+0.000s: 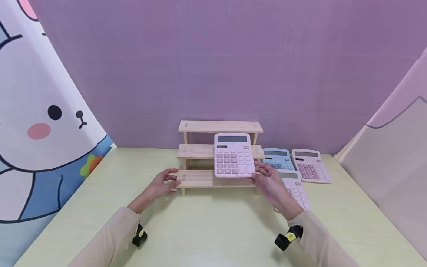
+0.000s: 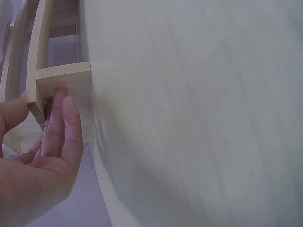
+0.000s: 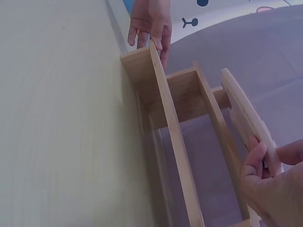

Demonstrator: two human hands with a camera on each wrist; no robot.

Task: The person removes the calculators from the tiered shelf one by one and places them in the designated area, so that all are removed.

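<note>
My right hand [image 1: 271,185] pinches a pink calculator [image 1: 232,159] by its lower right corner, thumb on one face and fingers on the other. The calculator is tilted up, its keys and display facing me, overlapping the middle step in the head view. In the right wrist view the calculator [image 3: 248,113] shows edge-on. A three-step wooden shelf [image 1: 200,178] stands on the table. My left hand [image 1: 162,184] grips the left end of its lowest step. Seen from the left wrist, the thumb lies on the board's top and the fingers [image 2: 57,127] reach underneath.
Right of the shelf lie a blue calculator [image 1: 278,158], a pink calculator [image 1: 311,167] and another pink one [image 1: 297,191], partly behind my right hand. A purple backdrop [image 1: 213,74] rises behind the table [image 1: 213,230]. Printed cartoon cloth [image 1: 63,155] hangs at the left.
</note>
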